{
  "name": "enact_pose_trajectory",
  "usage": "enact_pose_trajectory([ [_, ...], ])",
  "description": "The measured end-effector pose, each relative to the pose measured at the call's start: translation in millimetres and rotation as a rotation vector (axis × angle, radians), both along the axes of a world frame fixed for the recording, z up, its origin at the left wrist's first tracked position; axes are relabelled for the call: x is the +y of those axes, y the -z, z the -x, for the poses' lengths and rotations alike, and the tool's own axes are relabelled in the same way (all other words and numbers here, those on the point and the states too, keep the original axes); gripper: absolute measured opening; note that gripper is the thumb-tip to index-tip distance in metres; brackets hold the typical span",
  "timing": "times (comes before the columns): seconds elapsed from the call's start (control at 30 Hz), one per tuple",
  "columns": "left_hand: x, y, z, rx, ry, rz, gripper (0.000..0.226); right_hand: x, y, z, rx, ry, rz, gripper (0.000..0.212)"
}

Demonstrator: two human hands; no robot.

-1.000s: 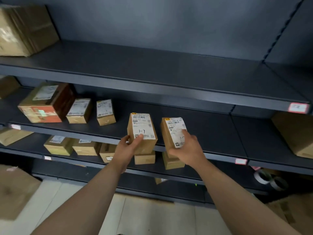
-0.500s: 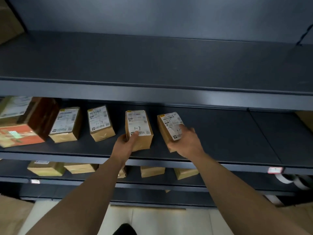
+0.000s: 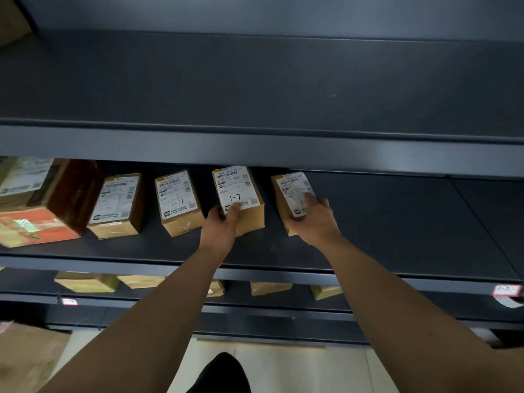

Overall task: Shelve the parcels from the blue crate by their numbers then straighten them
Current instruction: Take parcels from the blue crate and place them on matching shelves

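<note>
Parcels stand in a row along the middle shelf [image 3: 397, 222], which crosses the centre of the frame. At far left sits a large box with an orange face [image 3: 37, 222]. Next come a first small parcel [image 3: 117, 205] and a second small parcel [image 3: 177, 204], labels up, each apart from its neighbour and slightly askew. At centre, my left hand [image 3: 219, 229] grips the near end of the parcel marked 1-7 [image 3: 243, 191], with the thumb on the label and the fingers curled at the left corner. Right of centre, my right hand [image 3: 314, 222] grips the near end of the last parcel [image 3: 289, 194]. Its fingers lie over the label and hide part of the written number. Both held parcels appear to rest on the shelf board, at an angle to its front edge. The blue crate is not in view. To finish this step well, I should confirm the hidden number before letting go. I should then slide each parcel rather than lift it, turning it until its near face runs parallel to the shelf edge. Gaps should match the row at left, with labels upward. The red tag [image 3: 507, 290] at lower right is too blurred to read.
</note>
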State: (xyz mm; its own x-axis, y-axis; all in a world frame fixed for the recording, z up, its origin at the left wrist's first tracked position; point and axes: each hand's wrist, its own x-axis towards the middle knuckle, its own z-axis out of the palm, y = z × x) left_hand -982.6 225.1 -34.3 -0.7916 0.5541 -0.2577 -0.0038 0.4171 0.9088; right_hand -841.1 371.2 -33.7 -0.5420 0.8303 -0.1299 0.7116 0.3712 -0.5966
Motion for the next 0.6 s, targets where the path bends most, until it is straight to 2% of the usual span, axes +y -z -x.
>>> enact_pose_trajectory([
  [0.1, -0.5, -6.3, -2.6, 0.081, 0.013, 0.019, 0.049, 1.1, -0.1, 1.2, -0.030, -0.021, 0.024, 0.083],
  [0.2, -3.4, -15.7, -10.7, 0.207, 0.010, 0.079, 0.042, 0.8, -8.1, -7.2, -0.063, -0.054, -0.010, 0.087],
  [0.4, -20.6, -50.5, -56.4, 0.586, 0.063, 0.375, 0.055, -10.8, -37.9, -51.0, -0.032, -0.185, -0.280, 0.054],
  [0.6, -34.2, -82.3, -134.2, 0.839, 0.274, 0.497, 0.051, -30.8, -73.2, -127.1, -0.092, -0.299, -0.430, 0.047],
])
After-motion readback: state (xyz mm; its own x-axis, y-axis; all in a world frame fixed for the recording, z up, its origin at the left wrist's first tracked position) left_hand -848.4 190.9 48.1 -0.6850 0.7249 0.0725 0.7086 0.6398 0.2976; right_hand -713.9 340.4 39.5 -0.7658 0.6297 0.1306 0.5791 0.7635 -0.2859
